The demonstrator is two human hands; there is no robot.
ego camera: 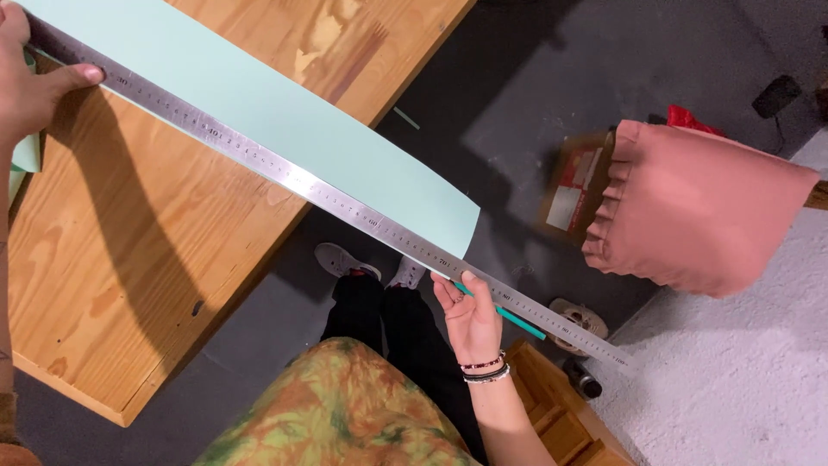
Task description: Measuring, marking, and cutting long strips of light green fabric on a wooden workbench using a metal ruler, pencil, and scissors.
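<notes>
Along the lower edge of the mint-green paper sheet (285, 121), I see the long steel ruler (345, 203) already laid in place. My left hand (30, 82) presses its far end flat, fingers spread. My right hand (470, 315) pinches a teal pencil (509, 317) against its near end; I judge no line drawn yet.

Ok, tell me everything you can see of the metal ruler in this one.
The ruler is a long, thin strip of silvery metal with fine graduations along its edge. It lies diagonally, from upper left to lower right, along the lower edge of the mint-green paper. Its upper part rests over the wooden table; its lower part juts past the table edge over the dark floor. The left hand presses it at the top; the right hand, holding a teal pencil, meets its underside further down.
</notes>
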